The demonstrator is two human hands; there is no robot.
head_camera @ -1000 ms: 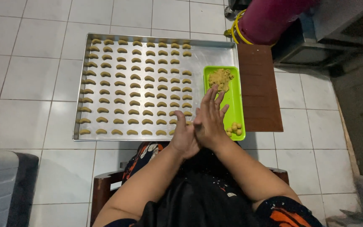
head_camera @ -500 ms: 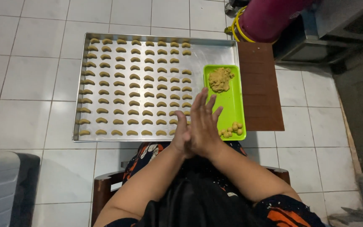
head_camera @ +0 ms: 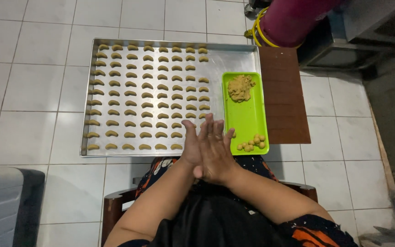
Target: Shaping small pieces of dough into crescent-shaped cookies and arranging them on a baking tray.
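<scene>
My left hand and my right hand are pressed palm to palm, fingers straight and pointing away from me, over the near edge of a metal baking tray. Whatever lies between the palms is hidden. The tray holds several rows of small crescent-shaped dough pieces. Just right of my hands, a green rectangular tray rests on the baking tray's right end. It carries a lump of tan dough at its far end and several small dough balls at its near end.
The trays lie on a white tiled floor. A brown board lies right of the green tray. A magenta cylinder with a yellow hose stands at the far right. A grey container is at the near left, and a wooden seat edge under me.
My palms have slid against each other. The right hand's fingers, which reached farther out towards the green tray, have drawn back and left over the left hand.
</scene>
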